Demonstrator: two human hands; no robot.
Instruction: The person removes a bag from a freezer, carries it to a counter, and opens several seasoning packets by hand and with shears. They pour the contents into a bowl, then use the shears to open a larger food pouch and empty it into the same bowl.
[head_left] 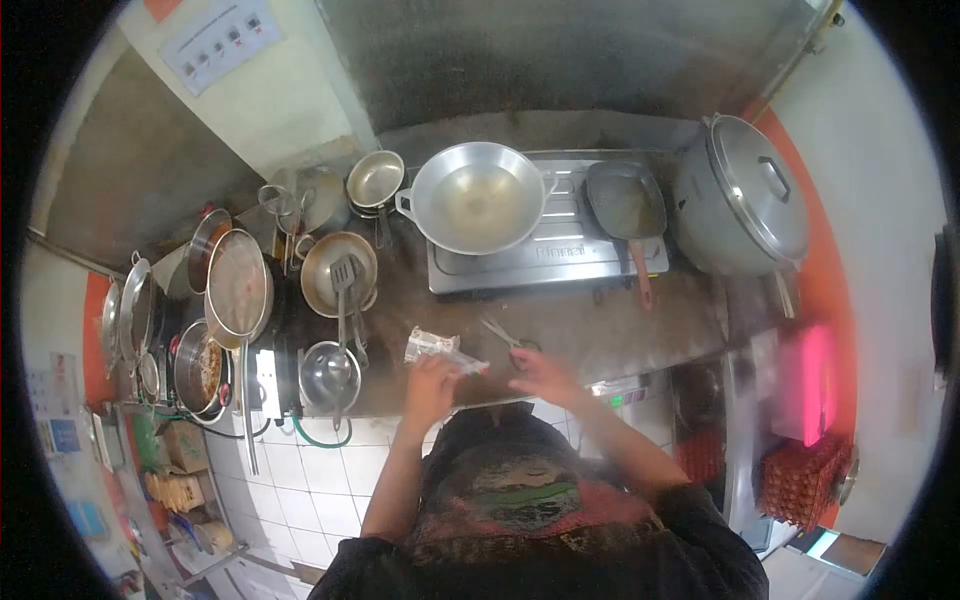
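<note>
My left hand is closed on the lower edge of a small printed packet, pale with brownish markings, just above the counter's front edge. A crumpled, clear-looking strip with a reddish end extends from the packet to the right, toward my other hand. My right hand is at the dark handles of a pair of scissors, its fingers around them. The blades point up and left, away from me. Exactly how the fingers sit in the handle loops is too small to make out.
A wide pan of liquid and a square grill pan sit on the gas stove. Left are a brown pan with a slotted turner, a metal bowl and a strainer. A big lidded pot stands right.
</note>
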